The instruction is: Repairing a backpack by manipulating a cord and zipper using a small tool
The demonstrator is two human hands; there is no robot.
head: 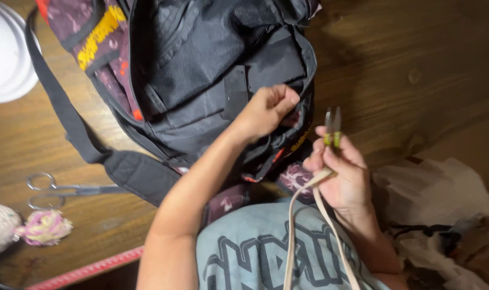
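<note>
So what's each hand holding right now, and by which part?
The right hand holds small thread snips by their green handles, blades up. The left hand pinches the edge of the backpack opening.

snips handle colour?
Green-yellow handles on the snips in the right hand; head view.

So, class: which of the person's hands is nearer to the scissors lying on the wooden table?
Left. The left hand grips the backpack's edge, right of the scissors; the right hand, holding thread snips, is farther right.
</note>
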